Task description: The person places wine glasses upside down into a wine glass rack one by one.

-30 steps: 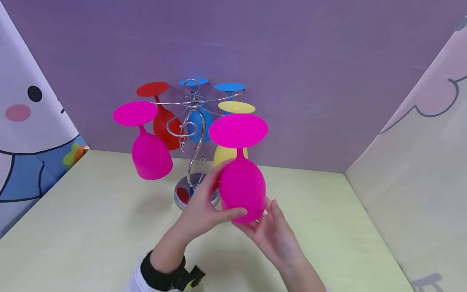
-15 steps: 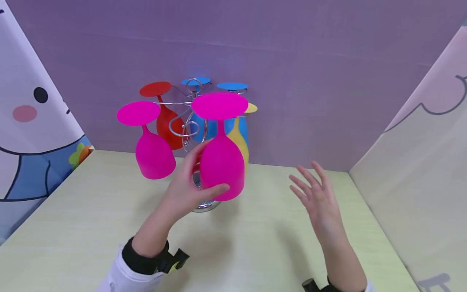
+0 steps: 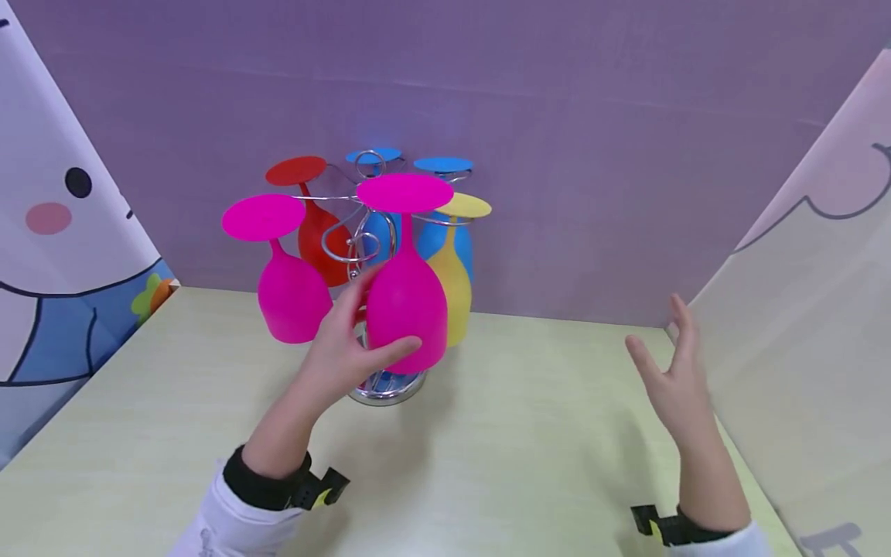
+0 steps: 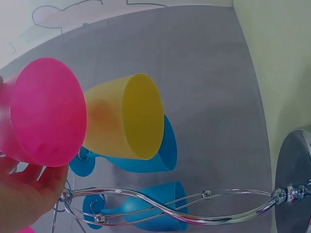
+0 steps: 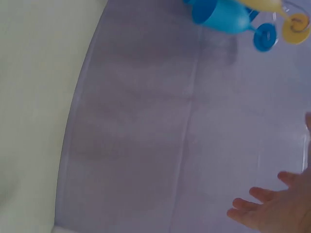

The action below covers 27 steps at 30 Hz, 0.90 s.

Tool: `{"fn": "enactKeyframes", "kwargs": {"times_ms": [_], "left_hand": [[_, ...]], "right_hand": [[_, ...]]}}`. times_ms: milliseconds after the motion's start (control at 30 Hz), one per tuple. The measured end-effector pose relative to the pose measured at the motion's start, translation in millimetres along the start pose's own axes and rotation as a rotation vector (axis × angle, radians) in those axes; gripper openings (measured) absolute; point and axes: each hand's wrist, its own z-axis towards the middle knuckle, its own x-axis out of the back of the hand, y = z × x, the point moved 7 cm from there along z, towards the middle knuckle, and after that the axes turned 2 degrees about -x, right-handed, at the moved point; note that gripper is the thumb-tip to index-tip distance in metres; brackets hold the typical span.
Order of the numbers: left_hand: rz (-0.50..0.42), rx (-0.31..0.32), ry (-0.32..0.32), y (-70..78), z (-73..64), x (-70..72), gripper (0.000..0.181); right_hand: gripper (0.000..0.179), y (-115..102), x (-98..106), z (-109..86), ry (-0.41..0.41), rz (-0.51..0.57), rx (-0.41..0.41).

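Observation:
My left hand (image 3: pixel 344 340) holds a magenta wine glass (image 3: pixel 407 309) upside down by its bowl, thumb across the near side. Its foot is up at the front of a chrome glass rack (image 3: pixel 383 394). In the left wrist view, the mouth of this magenta glass (image 4: pixel 48 111) faces the camera, with fingers curled behind the bowl. A yellow glass (image 3: pixel 452 286) hangs just right of it, and another magenta glass (image 3: pixel 292 302) hangs to the left. My right hand (image 3: pixel 682 387) is raised at the right, fingers spread, holding nothing; the right wrist view shows its fingertips (image 5: pixel 243 204).
A red glass (image 3: pixel 323 240) and two blue glasses (image 3: pixel 443 165) hang upside down at the back of the rack. The rack stands on a pale table (image 3: pixel 529 433), before a purple wall (image 3: pixel 557 155). Printed panels (image 3: pixel 76 232) flank both sides.
My left hand has moved the magenta glass left and away from me, in to the rack. My right hand has let go of that glass and drawn off to the right.

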Motion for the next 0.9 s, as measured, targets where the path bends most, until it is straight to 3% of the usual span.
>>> {"fn": "enactKeyframes", "kwargs": {"times_ms": [167, 367, 533, 900], "left_hand": [[0.004, 0.027, -0.002, -5.2, 1.4, 2.3, 0.088], [0.027, 0.073, 0.001, -10.2, 4.2, 5.1, 0.089], [0.048, 0.118, 0.013, -15.5, 7.5, 8.8, 0.090], [0.037, 0.195, 0.031, -30.4, 7.9, 14.8, 0.091]], "right_hand": [[0.081, 20, 6, 4.5, -0.038, -0.407, 0.104], [0.085, 49, 3, 1.2, -0.114, -0.593, 0.110], [0.084, 66, -5, -2.6, -0.168, -0.621, 0.099], [0.083, 81, -14, -11.3, -0.203, -0.567, 0.036]]}}
